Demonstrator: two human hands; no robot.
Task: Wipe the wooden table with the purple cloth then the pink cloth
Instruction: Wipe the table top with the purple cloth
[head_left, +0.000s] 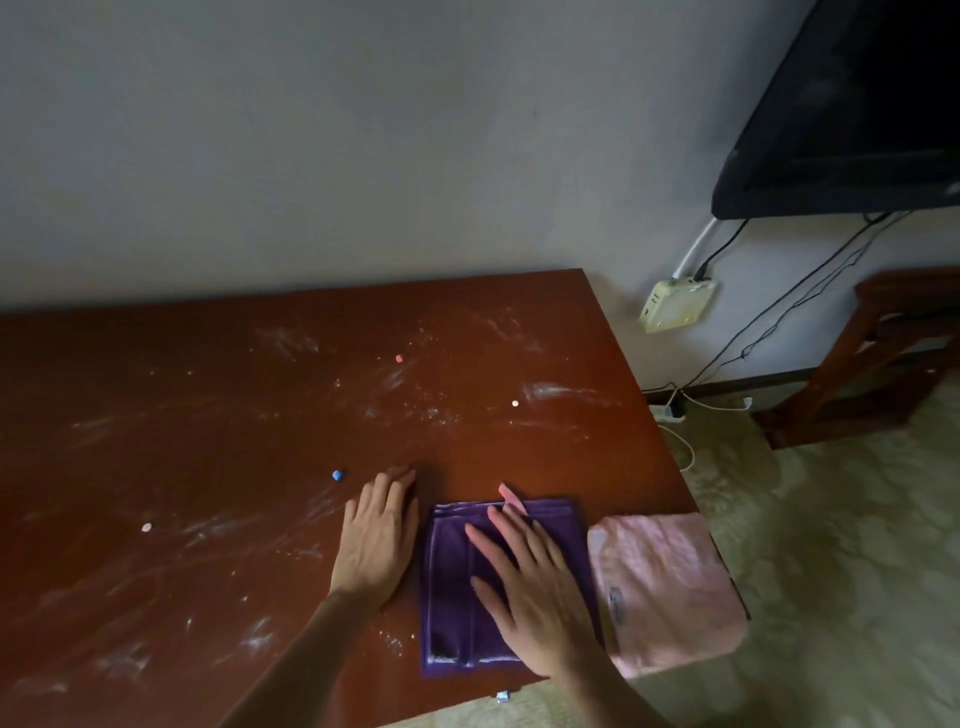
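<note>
A folded purple cloth (452, 587) lies near the front right of the wooden table (208, 441). My right hand (530, 587) rests flat on top of it, fingers spread. Just left of the cloth, my left hand (379, 535) lies flat on the bare wood, fingers together. A folded pink cloth (670, 587) sits right of the purple one, at the table's right edge, partly hanging over it. White dusty smears cover much of the tabletop.
Small chalk bits dot the table: blue (337, 475), red (399, 358), white (515, 403), pale (147, 527), pink (511, 496). A wall runs behind. A socket box (675, 304), cables, a dark screen (852, 114) and wooden furniture (883, 353) stand to the right.
</note>
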